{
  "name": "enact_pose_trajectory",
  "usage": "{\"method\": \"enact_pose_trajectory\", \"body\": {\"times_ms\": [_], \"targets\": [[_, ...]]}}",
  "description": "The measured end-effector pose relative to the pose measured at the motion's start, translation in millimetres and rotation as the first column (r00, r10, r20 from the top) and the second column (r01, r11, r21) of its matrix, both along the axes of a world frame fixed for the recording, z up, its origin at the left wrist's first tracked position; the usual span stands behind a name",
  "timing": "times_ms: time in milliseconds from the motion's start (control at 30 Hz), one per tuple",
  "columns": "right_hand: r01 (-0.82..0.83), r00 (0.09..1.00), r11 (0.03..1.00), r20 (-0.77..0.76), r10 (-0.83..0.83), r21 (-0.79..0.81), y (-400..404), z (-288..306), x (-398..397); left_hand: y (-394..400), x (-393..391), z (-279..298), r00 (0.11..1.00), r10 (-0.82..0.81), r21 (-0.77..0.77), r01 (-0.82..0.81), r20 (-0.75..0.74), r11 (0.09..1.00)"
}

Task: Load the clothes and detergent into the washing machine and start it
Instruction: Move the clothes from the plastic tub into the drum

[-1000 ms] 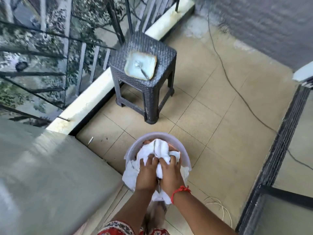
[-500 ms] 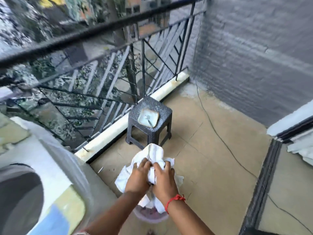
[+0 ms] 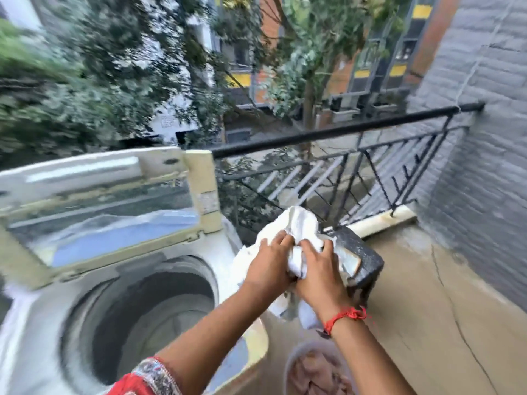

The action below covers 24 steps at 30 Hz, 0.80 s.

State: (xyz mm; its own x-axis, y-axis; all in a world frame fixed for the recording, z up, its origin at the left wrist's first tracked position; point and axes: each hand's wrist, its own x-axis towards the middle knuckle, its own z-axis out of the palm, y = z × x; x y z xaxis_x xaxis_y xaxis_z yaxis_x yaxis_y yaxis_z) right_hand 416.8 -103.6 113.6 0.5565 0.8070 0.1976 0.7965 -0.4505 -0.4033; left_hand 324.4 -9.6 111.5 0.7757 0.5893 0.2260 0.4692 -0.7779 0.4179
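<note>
A top-loading washing machine [image 3: 42,332] stands at the left with its lid [image 3: 94,195] raised and its dark drum [image 3: 148,315] open. Both hands hold a bunched white cloth [image 3: 296,223] in the air just right of the machine's rim. My left hand [image 3: 271,266] grips its left side and my right hand [image 3: 319,275], with a red thread on the wrist, grips its right side. Below, at the bottom edge, a pale tub [image 3: 296,363] holds pinkish clothes [image 3: 316,374].
A dark woven stool [image 3: 365,258] with a whitish dish [image 3: 352,262] on top stands behind the cloth. A black metal railing [image 3: 356,129] edges the balcony, a grey brick wall [image 3: 484,166] is at the right, and a cable [image 3: 456,317] runs over the tiled floor [image 3: 427,309].
The cloth has been lifted out of the tub and carried up and left toward the machine. The view has swung up, bringing the open drum and lid into sight.
</note>
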Motion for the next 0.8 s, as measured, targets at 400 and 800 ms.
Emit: {"method": "enact_pose_trajectory", "body": {"times_ms": [400, 800], "targets": [[-0.459, 0.879, 0.882, -0.094, 0.468, 0.104, 135, 37, -174, 80, -207, 37, 0.873, 0.471, -0.037, -0.470, 0.127, 0.882], [-0.640, 0.766, 0.752, -0.218, 0.605, -0.160, 206, -66, -271, 127, -316, -84, 0.777, 0.628, -0.282, -0.611, -0.038, 0.739]]}}
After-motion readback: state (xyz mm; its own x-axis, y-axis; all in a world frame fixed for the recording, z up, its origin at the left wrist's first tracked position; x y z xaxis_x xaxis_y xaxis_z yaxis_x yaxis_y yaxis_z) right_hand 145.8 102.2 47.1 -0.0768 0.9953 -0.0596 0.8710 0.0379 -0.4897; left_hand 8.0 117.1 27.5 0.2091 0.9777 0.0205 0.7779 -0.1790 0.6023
